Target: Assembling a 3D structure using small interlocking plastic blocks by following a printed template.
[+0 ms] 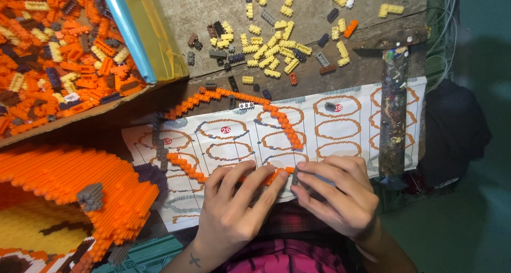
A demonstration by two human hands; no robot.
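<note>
A thin ring of small orange bricks (223,94) lies on a printed paper plan (346,129) showing several oval outlines. My left hand (234,204) presses its fingertips on the ring's near edge, around the bricks at the middle bottom. My right hand (335,190) meets it from the right, pinching a small dark grey brick (294,178) against the end of the orange row. Part of the ring's near side is hidden under my fingers.
A cardboard box of loose orange, yellow and brown bricks (53,55) sits at top left. Loose yellow and grey bricks (271,49) scatter on the wooden board. A large orange brick model (80,193) stands at left. A paint-stained hammer (394,108) lies on the paper's right.
</note>
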